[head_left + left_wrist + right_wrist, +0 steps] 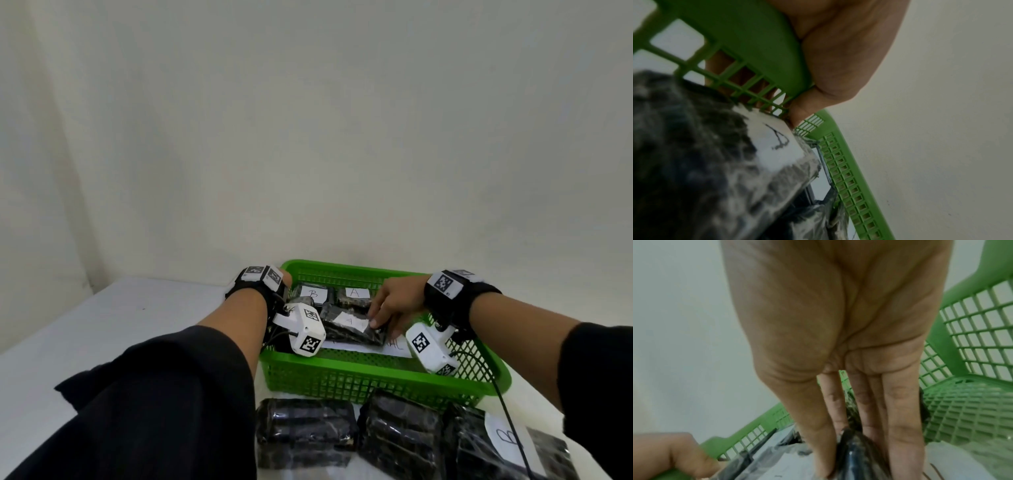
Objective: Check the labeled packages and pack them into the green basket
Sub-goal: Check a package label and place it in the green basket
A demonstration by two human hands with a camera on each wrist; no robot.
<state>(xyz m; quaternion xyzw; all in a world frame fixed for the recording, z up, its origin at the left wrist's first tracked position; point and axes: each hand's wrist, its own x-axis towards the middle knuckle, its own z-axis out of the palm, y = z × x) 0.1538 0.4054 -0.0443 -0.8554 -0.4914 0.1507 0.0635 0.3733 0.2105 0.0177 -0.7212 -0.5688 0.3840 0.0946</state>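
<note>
Green basket [376, 380] low in the centre of the head view, on a white bench [102, 325], with dark wrapped packages inside. At its far wall, package marked B [312, 294] and, just right of it, package marked A [354, 295]. In front of those, tilted package [352, 325] with a white label, the mark on it too faint to read for certain. Under that, paper sheet [370, 347] on the basket floor, lettering mostly covered.

Right hand [394, 305] centre right of the head view, pinching the tilted package at its right edge: thumb on top, fingers underneath. In the right wrist view, fingers [900, 418] long and nearly straight, running down along the dark wrap; fingertips cut off by the bottom edge.

Left hand [838, 53] upper centre of the left wrist view, gripping the basket's rim, thumb inside and fingers dimly visible through the mesh. In the head view mostly hidden behind the wrist strap and white camera housing.

Bottom of the head view, in front of the basket: three more dark packages [305, 431] side by side, the rightmost [507, 442] bearing a B label and cut off by the frame edge. Black sleeves over both forearms.
</note>
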